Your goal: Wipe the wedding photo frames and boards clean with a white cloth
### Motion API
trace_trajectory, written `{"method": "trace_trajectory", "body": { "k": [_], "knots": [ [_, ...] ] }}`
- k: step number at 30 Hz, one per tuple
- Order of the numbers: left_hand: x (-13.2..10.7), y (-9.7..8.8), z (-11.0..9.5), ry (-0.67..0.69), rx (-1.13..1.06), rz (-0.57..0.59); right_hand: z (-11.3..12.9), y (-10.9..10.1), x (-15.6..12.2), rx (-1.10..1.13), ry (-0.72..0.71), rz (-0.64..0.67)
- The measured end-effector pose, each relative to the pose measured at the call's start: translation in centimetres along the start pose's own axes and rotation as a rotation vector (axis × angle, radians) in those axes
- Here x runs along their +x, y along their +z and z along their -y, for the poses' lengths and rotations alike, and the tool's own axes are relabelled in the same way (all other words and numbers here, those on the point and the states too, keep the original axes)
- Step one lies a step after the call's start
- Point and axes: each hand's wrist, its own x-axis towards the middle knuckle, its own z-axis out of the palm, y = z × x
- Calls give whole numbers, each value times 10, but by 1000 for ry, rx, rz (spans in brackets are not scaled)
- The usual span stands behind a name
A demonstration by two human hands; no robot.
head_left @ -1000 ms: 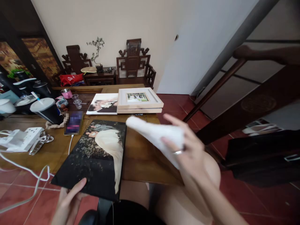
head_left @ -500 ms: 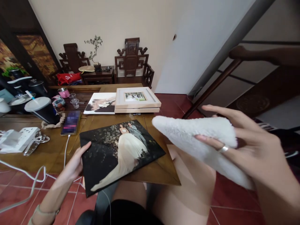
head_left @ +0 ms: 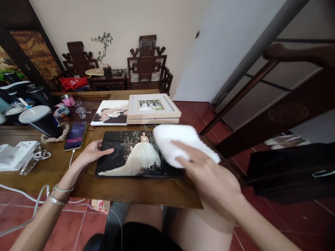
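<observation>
A dark wedding photo panel (head_left: 136,160) lies flat on the wooden table in front of me. My left hand (head_left: 91,153) grips its left edge, thumb on the printed face and the other fingers partly hidden behind the edge. In my right hand (head_left: 199,167) is a folded, fluffy white cloth (head_left: 180,139), held over the panel's right part and covering that side of the picture. The cloth appears to touch the panel's surface.
Beyond the panel are a white-edged photo print (head_left: 110,116) and stacked pale picture frames (head_left: 154,108). At left stand a phone (head_left: 75,136) on a cable, a power strip (head_left: 19,157) and a lidded cup (head_left: 39,120). The table's front edge (head_left: 157,200) runs above my legs.
The panel has gone from tilted to lying flat on the table. My right hand has moved left with the cloth, onto the panel's right side. My left hand has shifted up the edge.
</observation>
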Motion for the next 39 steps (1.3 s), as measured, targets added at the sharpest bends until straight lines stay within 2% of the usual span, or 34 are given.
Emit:
{"method": "trace_trajectory", "body": {
  "k": [3,6,8,11,15,18,22,25,28,34,37,39],
  "knots": [
    [10,-1,11,98,301,-179,11,28,0,29,-125,75],
    [13,10,24,313,525,-306,8,34,6,49,-81,122],
    [12,20,30,446,629,-310,0,34,17,38,-40,135],
    [7,31,32,541,721,-233,-16,38,42,-2,-31,169],
    [4,33,31,547,760,-142,-30,55,61,-46,-51,177],
    [5,31,32,521,735,-148,-23,59,44,-28,-91,164],
    [6,30,33,523,720,-158,6,43,4,22,-146,172],
    [8,29,34,572,728,-149,17,28,-6,46,-129,166],
    [12,27,38,627,740,-155,5,23,15,65,-84,152],
    [18,28,45,656,738,-201,-47,35,89,80,-39,183],
    [16,30,44,614,727,-218,-56,42,98,104,-45,158],
    [14,31,42,582,722,-220,-51,45,88,118,-62,153]
  ]
}}
